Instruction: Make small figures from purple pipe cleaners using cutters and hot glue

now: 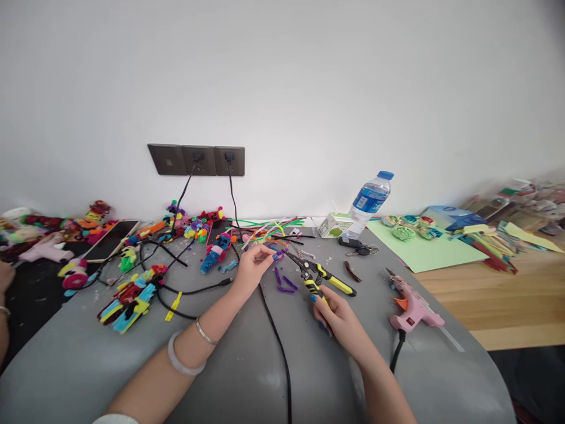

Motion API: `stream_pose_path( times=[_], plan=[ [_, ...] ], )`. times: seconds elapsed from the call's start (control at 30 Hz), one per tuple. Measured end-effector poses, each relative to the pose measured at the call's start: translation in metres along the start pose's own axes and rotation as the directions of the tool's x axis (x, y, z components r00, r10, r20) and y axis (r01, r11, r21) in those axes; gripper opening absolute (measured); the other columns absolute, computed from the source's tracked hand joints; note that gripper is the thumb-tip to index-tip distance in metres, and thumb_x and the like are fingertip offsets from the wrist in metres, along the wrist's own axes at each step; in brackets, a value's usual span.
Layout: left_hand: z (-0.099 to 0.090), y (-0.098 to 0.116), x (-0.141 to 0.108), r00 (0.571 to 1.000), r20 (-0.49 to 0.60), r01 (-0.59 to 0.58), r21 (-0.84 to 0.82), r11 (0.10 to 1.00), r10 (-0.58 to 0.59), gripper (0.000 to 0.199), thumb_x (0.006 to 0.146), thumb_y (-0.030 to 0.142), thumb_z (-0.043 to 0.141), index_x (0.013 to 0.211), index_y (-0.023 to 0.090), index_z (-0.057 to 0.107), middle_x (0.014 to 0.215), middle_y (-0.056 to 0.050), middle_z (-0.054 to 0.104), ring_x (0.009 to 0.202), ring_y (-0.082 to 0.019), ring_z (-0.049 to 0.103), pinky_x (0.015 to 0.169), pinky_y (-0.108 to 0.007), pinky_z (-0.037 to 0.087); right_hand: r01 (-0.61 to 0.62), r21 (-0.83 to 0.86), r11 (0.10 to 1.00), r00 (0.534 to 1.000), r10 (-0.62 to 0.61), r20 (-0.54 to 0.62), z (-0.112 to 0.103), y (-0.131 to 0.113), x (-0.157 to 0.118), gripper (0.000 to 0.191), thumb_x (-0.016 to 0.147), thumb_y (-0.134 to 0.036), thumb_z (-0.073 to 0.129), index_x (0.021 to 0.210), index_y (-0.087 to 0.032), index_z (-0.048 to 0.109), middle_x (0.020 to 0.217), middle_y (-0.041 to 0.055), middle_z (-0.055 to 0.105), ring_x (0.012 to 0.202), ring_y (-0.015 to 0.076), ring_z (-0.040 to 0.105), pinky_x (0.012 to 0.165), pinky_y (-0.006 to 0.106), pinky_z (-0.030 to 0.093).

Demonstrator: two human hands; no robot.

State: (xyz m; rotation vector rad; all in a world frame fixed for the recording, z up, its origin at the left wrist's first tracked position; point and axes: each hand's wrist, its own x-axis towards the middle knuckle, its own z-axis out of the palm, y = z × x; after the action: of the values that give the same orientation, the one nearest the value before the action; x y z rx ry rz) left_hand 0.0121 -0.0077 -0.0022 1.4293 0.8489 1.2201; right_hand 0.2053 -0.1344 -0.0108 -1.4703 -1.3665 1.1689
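My right hand [333,312] grips one lower handle of the yellow-and-black pliers [312,274], and the handles are spread apart. Their dark jaws point up and left, towards my left hand [255,268]. Its thumb and fingertips are pinched together around a short purple pipe cleaner [279,255] at the tips of the jaws. Whether the jaws touch it I cannot tell. Several cut purple pipe cleaner pieces [286,285] lie on the grey table just below the jaws. A short dark brown piece [352,271] rests to the right of the pliers.
A pink glue gun [415,312] lies at the right. Behind stand a water bottle [369,203] and a small carton [334,225], with keys [358,246] in front. Pipe cleaner figures [132,297] and black cables [276,335] cover the left. Another person's hand [5,280] is at the far left.
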Motion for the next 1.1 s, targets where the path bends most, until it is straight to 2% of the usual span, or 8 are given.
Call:
stream_pose_path(
  times=[0.33, 0.7, 0.87, 1.0, 1.1],
  plan=[
    [0.000, 0.002, 0.000, 0.999, -0.028, 0.016, 0.055, 0.998, -0.015, 0.011, 0.073, 0.026, 0.066, 0.076, 0.015, 0.066, 0.074, -0.003, 0.066, 0.069, -0.016, 0.060, 0.060, -0.022, 0.043, 0.022, 0.053, 0.998, 0.999, -0.024, 0.022, -0.003, -0.002, -0.002, 0.040, 0.092, -0.059, 0.043, 0.079, -0.021, 0.047, 0.054, -0.0078, 0.041, 0.042, 0.0071, 0.032, 0.038, 0.019, 0.031],
    [-0.001, -0.002, 0.001, 0.998, -0.066, -0.020, 0.088, 0.996, 0.026, 0.008, 0.076, 0.023, 0.063, 0.075, 0.016, 0.063, 0.074, -0.003, 0.062, 0.070, -0.016, 0.059, 0.061, -0.022, 0.042, 0.001, 0.114, 0.993, 0.997, 0.008, -0.073, -0.003, -0.003, -0.001, 0.044, 0.087, -0.064, 0.050, 0.080, -0.020, 0.050, 0.054, -0.0065, 0.044, 0.042, 0.0071, 0.034, 0.039, 0.019, 0.029],
    [-0.001, -0.002, 0.001, 0.999, -0.053, 0.003, 0.081, 0.997, 0.001, 0.006, 0.074, 0.022, 0.064, 0.076, 0.016, 0.064, 0.080, -0.004, 0.065, 0.075, -0.017, 0.062, 0.061, -0.022, 0.043, 0.037, 0.173, 0.984, 0.981, -0.003, -0.195, -0.002, -0.002, -0.001, 0.042, 0.082, -0.061, 0.059, 0.086, -0.019, 0.055, 0.061, -0.0037, 0.049, 0.050, 0.0098, 0.041, 0.045, 0.021, 0.034],
    [-0.001, -0.001, 0.001, 0.998, -0.053, 0.020, 0.090, 0.996, -0.015, 0.005, 0.072, 0.019, 0.064, 0.076, 0.016, 0.064, 0.081, -0.004, 0.066, 0.075, -0.017, 0.061, 0.062, -0.023, 0.043, 0.088, 0.237, 0.967, 0.939, -0.002, -0.343, -0.004, 0.002, -0.001, 0.042, 0.078, -0.059, 0.065, 0.091, -0.020, 0.056, 0.063, -0.0030, 0.051, 0.055, 0.0121, 0.046, 0.049, 0.023, 0.038],
    [-0.002, -0.001, 0.001, 0.998, -0.048, 0.035, 0.083, 0.996, -0.031, 0.007, 0.072, 0.021, 0.065, 0.077, 0.016, 0.065, 0.079, -0.004, 0.065, 0.074, -0.017, 0.062, 0.063, -0.023, 0.044, 0.101, 0.228, 0.968, 0.910, 0.002, -0.415, -0.003, 0.007, -0.002, 0.041, 0.075, -0.057, 0.069, 0.086, -0.021, 0.053, 0.061, -0.0031, 0.054, 0.052, 0.0119, 0.047, 0.048, 0.023, 0.038]
  ],
)
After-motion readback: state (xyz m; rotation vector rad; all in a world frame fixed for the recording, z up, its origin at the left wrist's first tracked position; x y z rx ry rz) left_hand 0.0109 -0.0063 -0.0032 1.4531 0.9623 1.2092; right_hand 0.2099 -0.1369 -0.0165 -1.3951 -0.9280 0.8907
